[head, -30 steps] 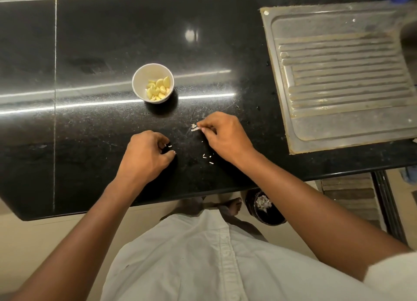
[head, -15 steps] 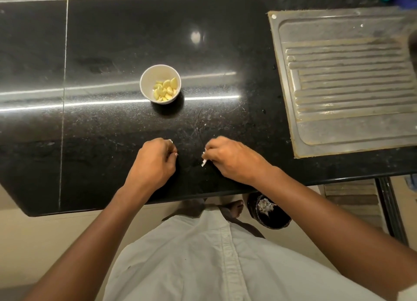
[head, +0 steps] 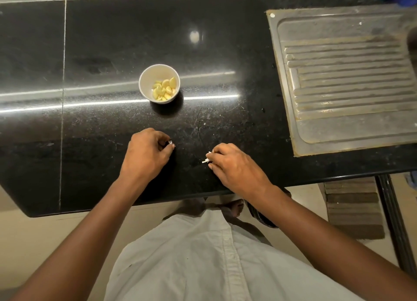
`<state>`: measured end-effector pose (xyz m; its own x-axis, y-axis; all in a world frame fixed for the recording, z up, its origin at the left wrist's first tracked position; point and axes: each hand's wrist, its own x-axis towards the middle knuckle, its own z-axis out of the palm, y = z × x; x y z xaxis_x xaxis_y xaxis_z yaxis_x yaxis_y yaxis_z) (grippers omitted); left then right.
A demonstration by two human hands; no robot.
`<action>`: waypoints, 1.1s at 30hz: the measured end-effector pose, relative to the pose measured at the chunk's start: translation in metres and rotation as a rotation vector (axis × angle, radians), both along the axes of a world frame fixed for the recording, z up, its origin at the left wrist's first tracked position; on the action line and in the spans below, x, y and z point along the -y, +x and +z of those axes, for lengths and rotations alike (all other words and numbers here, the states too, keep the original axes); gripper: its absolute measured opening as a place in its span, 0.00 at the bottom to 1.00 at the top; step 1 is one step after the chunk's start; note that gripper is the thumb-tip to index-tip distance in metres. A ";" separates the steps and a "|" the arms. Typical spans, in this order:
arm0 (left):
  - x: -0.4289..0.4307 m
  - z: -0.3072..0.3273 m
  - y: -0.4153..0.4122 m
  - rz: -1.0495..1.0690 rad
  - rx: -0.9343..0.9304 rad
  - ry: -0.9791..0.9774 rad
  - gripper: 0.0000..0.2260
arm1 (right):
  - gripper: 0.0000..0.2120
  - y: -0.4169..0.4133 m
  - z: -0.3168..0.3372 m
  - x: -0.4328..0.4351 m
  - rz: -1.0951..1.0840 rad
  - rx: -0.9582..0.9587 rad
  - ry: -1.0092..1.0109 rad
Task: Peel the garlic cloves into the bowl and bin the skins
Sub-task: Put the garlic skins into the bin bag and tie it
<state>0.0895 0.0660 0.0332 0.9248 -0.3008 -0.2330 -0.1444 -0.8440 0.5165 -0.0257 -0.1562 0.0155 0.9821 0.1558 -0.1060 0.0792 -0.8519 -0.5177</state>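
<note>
A small white bowl (head: 144, 84) with several peeled yellow garlic cloves (head: 164, 90) stands on the black counter (head: 90, 52). Nearer the front edge, my left hand (head: 145, 153) is curled, pinching a small white bit of garlic skin (head: 170, 141) at its fingertips. My right hand (head: 234, 165) pinches a few white skin scraps (head: 206, 158) that stick out to the left of its fingers. A dark bin (head: 259, 215) on the floor below the counter edge is mostly hidden by my right forearm.
A steel sink drainboard (head: 347, 79) fills the counter's right side. A tiny skin fleck (head: 204, 124) lies on the counter between bowl and hands. A striped mat (head: 354, 208) lies on the floor at right. My white shirt fills the bottom of the view.
My right hand has swept toward me along the counter, gathering the loose skin scraps into its fingers. My left hand has picked up a small bit of skin and stayed in place.
</note>
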 end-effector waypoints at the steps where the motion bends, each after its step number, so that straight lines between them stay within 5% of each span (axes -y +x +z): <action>1: 0.001 -0.001 0.000 -0.016 0.000 0.010 0.10 | 0.13 -0.001 -0.002 -0.003 0.010 0.016 -0.012; 9: 0.007 -0.003 0.003 -0.164 -0.014 0.121 0.07 | 0.23 -0.014 -0.005 0.004 0.247 0.019 -0.146; 12: 0.005 -0.006 0.002 -0.203 -0.007 0.135 0.06 | 0.18 -0.018 -0.003 0.023 0.143 0.066 -0.143; 21: 0.004 -0.005 -0.001 -0.072 -0.097 0.015 0.06 | 0.08 -0.031 0.007 0.060 -0.933 -0.236 0.686; 27: 0.013 0.007 -0.005 0.063 -0.256 -0.190 0.04 | 0.11 -0.040 0.017 0.059 -1.158 -0.334 1.255; 33: 0.046 0.019 -0.030 -0.060 -0.407 -0.271 0.03 | 0.12 -0.050 0.022 0.064 -1.226 -0.306 1.332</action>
<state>0.0597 0.0202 0.0525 0.7544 -0.4506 -0.4774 0.0702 -0.6677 0.7411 -0.0761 -0.2199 0.0379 0.5670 -0.4292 -0.7030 -0.4137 0.5897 -0.6936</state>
